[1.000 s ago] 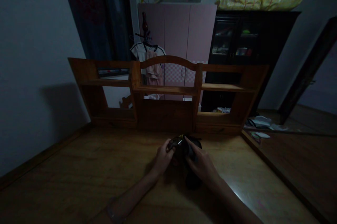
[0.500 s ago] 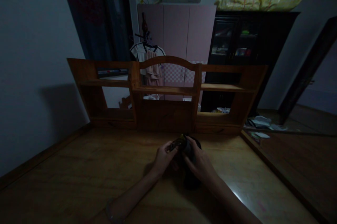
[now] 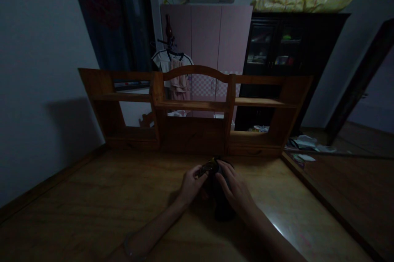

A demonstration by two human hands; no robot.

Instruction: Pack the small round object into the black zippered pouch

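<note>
Both my hands meet over a small dark object (image 3: 219,208) on the wooden desk top (image 3: 123,204). The room is dim, and I cannot make out what the object is; a yellowish glint shows at its top. My left hand (image 3: 191,186) pinches that top end with curled fingers. My right hand (image 3: 235,190) lies over the object's right side, fingers wrapped around it. The object's lower end rests on the desk, between my wrists.
A wooden shelf unit (image 3: 193,106) with open compartments stands along the desk's far edge. Behind it are a pink wardrobe (image 3: 206,36), a dark cabinet (image 3: 286,48) and hanging clothes (image 3: 175,69). A wall bounds the left. Papers (image 3: 303,145) lie at right.
My hands stay on the dark object. The right hand has slid slightly down and flattened over it. The left hand has shifted a little lower.
</note>
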